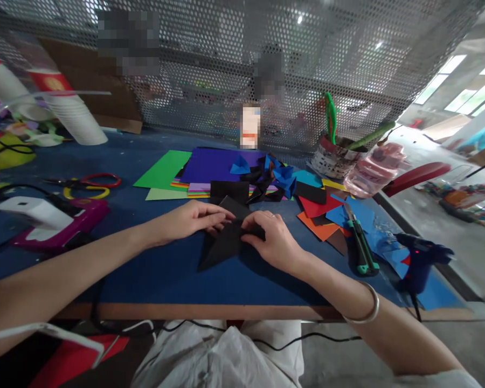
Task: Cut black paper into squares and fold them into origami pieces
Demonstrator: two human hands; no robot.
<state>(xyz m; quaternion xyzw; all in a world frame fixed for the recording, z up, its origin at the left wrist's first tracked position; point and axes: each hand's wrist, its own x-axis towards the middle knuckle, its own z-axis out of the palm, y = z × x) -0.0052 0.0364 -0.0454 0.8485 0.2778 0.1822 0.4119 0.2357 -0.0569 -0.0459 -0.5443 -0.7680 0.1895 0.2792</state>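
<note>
A folded sheet of black paper [223, 246] is between my two hands, just above the blue tabletop, with one pointed corner toward me. My left hand [202, 218] grips its left side, thumb and fingers pressed together. On the other side my right hand [271, 237] pinches the paper near its middle fold, the fingertips partly hidden by it. Right behind lies another black paper piece [229, 191]. Small folded blue and black paper shapes [282, 178] are heaped beyond my right hand, beside a stack of coloured sheets topped by purple paper [214, 164].
To the right lie a utility knife [360, 240], paper scraps [317, 229] and a hot glue gun [422, 258]. Scissors [87, 183] and a purple power strip [64, 229] are on the left. Paper cups [75, 116], a brush pot [333, 156] and a mesh panel [210, 70] stand behind.
</note>
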